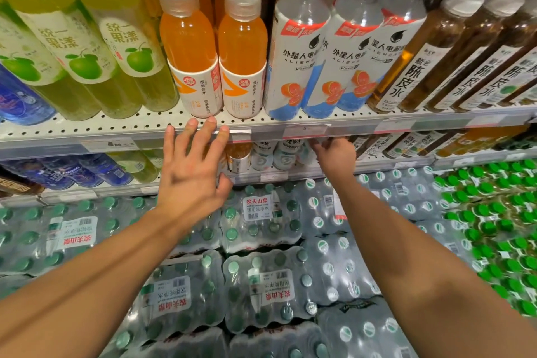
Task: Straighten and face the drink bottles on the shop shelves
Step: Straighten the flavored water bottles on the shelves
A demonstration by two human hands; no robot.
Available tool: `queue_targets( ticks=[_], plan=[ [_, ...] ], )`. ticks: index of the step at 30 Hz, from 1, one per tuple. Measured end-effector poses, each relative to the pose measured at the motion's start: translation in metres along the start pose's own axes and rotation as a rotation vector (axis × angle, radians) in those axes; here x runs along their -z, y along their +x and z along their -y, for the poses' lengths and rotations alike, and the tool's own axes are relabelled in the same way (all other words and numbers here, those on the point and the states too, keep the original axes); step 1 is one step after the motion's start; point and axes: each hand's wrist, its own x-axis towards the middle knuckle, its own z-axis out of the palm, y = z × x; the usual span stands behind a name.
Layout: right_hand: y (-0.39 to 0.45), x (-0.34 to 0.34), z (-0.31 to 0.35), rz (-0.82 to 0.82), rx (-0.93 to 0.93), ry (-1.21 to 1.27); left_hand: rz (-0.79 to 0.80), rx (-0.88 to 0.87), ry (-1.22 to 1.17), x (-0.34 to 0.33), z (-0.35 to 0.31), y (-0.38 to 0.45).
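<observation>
Being stretched toward the upper shelf (203,128), left hand (190,177) with fingers spread apart, right hand (337,154) being reached under it among lower bottles (287,154), finger state untellable.

I observe the left hand (190,174) at frame centre, fingers spread straight, tips at the upper shelf edge (261,132) below two orange bottles (215,52). The right hand (337,154), centre right, reaches under that shelf; its fingers are hidden. Shrink-wrapped water packs (261,285) fill the lower frame.
</observation>
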Motion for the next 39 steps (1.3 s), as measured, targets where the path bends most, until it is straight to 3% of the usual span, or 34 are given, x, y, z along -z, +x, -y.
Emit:
queue_targets(
  ticks=[6,11,17,23,26,29,33,39],
  plan=[
    [0.048,-0.022,-0.023,0.154,-0.063,0.016,-0.005,-0.005,0.032,-0.002,0.0,0.001],
    [0.073,-0.031,-0.047,0.194,-0.013,-0.006,-0.003,-0.011,0.059,-0.005,0.001,0.001],
    [0.031,0.013,-0.007,0.26,0.103,-0.096,-0.01,-0.011,0.067,-0.007,0.002,0.0],
    [0.042,-0.001,-0.031,0.273,0.019,0.0,-0.002,-0.023,0.052,-0.007,0.003,0.0],
    [0.008,0.019,-0.004,0.246,-0.005,-0.053,0.028,-0.033,0.066,-0.005,0.004,0.0],
    [-0.038,0.024,0.013,0.192,-0.085,0.095,0.063,-0.041,0.058,-0.004,0.006,0.0],
    [-0.112,0.033,0.026,0.239,-0.077,0.332,0.124,-0.036,0.018,0.0,0.006,0.002],
    [-0.198,0.078,0.05,0.316,-0.042,0.354,0.21,-0.083,-0.057,0.021,0.011,0.001]
  ],
)
